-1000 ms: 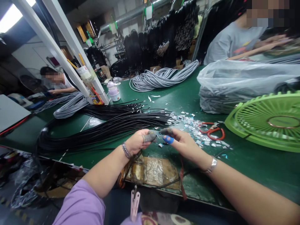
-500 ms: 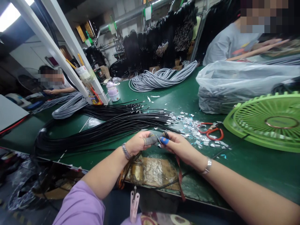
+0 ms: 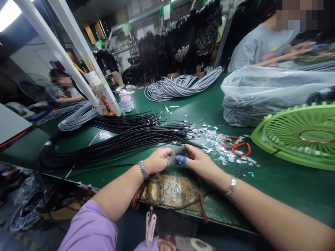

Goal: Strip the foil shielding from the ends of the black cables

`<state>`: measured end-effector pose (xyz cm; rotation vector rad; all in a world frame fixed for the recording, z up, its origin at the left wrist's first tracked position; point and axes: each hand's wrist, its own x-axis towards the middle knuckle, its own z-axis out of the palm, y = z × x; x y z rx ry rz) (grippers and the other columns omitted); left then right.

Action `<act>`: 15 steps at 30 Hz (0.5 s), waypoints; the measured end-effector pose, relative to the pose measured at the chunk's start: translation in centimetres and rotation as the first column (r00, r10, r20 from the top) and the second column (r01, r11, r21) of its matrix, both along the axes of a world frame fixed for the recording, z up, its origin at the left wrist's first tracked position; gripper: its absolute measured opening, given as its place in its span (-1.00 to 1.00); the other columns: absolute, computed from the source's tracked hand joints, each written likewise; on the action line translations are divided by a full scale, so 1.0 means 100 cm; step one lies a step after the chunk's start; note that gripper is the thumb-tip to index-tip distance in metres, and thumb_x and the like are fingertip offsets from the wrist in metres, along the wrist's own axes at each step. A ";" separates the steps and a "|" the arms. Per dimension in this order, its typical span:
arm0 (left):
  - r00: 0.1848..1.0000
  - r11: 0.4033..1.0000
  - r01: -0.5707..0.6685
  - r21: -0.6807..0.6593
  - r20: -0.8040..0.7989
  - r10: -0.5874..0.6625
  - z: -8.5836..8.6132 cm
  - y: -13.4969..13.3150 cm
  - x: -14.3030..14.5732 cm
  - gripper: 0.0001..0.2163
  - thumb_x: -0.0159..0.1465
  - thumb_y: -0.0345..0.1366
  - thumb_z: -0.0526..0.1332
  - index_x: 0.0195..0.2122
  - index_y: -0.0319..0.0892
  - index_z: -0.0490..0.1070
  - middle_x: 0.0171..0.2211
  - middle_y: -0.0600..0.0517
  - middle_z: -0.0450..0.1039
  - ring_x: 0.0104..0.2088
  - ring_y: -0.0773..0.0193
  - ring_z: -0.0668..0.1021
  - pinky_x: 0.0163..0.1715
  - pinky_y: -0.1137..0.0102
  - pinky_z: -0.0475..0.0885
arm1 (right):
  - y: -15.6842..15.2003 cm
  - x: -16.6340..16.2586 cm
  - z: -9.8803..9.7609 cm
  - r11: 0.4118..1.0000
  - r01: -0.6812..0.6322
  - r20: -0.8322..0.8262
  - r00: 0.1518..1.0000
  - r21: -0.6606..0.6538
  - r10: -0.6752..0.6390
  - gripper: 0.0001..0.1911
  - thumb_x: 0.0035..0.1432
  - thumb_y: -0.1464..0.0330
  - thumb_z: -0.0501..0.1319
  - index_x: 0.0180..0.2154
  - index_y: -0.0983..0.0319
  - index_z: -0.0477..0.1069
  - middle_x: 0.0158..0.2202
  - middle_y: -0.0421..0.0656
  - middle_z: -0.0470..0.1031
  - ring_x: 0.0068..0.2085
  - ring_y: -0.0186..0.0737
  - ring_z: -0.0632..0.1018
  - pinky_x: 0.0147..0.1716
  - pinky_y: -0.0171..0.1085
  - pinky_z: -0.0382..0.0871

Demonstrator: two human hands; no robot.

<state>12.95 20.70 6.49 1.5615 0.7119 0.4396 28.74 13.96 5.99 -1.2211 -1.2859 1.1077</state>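
Observation:
My left hand (image 3: 158, 161) is closed, its fingertips meeting those of my right hand (image 3: 199, 163) above the table's front edge. Grey wrapping covers fingers of the left hand, and blue tape is round the right thumb. Pinched among the fingers is a short dark piece of black cable (image 3: 186, 150); its end is hidden. Just behind the hands lies a long bundle of black cables (image 3: 125, 139), their pale tips pointing right. Below the hands, a board wrapped in clear tape (image 3: 171, 190) sits at the table edge.
Red-handled scissors (image 3: 240, 148) lie by scattered white and blue scraps (image 3: 213, 139). At right stand a green fan (image 3: 311, 136) and a plastic bag of cables (image 3: 243, 101). Grey cable coils (image 3: 180, 87), a bottle (image 3: 126, 101) and a white post (image 3: 75, 45) are farther back. Two people sit across.
My fingertips have come closer together, the left hand turning slightly with its fingers curled in. The cable piece is less visible. The person at right has shifted their hands.

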 end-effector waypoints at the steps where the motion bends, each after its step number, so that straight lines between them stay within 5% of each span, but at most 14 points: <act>1: 1.000 1.000 -0.004 0.009 -0.001 0.004 -0.001 0.000 0.001 -0.52 -0.16 0.07 0.41 -0.55 -0.28 0.33 -0.59 0.15 0.23 -0.53 0.47 0.24 -0.50 0.50 0.15 | 0.000 0.000 0.000 0.999 0.019 0.050 0.999 0.043 -0.021 -0.57 -0.17 0.02 0.36 -0.44 0.20 0.35 -0.50 -0.24 0.37 -0.45 -0.30 0.35 -0.48 -0.31 0.26; 8: 0.996 0.999 -0.031 -0.032 0.083 0.034 0.014 -0.005 0.003 -0.51 -0.11 0.12 0.36 -0.50 -0.27 0.35 -0.59 0.14 0.23 -0.54 0.46 0.24 -0.48 0.49 0.16 | -0.002 0.005 0.005 0.999 -0.013 -0.007 1.000 -0.036 0.013 -0.50 0.06 -0.11 0.09 -0.34 0.21 0.37 -0.65 -0.33 0.19 -0.62 -0.37 0.20 -0.62 -0.33 0.09; 15: 0.995 0.997 -0.081 0.014 0.064 0.079 0.009 -0.002 0.003 -0.56 -0.18 -0.01 0.43 -0.51 -0.27 0.35 -0.56 0.14 0.26 -0.51 0.45 0.26 -0.47 0.50 0.18 | 0.001 0.002 0.005 0.994 0.059 0.132 0.989 0.087 -0.070 -0.60 -0.10 0.00 0.30 -0.43 0.20 0.38 -0.46 -0.20 0.41 -0.38 -0.22 0.41 -0.35 -0.23 0.31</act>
